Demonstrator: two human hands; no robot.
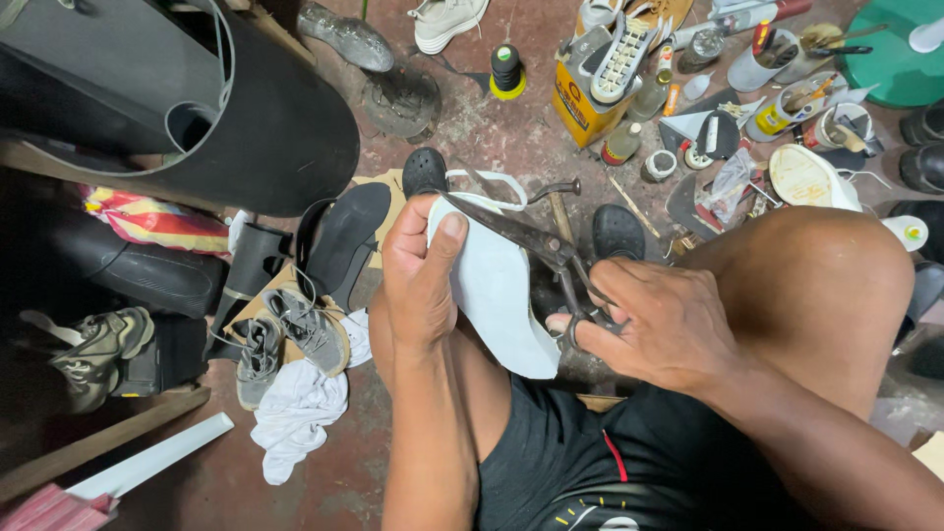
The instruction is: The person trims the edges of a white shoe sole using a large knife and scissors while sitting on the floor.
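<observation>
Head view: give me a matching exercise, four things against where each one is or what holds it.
Things:
1. white sole sheet
2. scissors
3. grey sneakers
4. thread spool

Places:
A. standing on the floor at the top, beside the yellow box
B. held in the left hand
C. on the floor to the left, on a white cloth
D. worked by the right hand, blades across the white sheet's top edge

Pairs: 1-B, 2-D, 3-C, 4-A

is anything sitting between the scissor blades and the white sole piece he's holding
Nothing visible does. The scissors in the right hand already lie against the white sole piece, which the left hand grips at its upper edge.
</observation>
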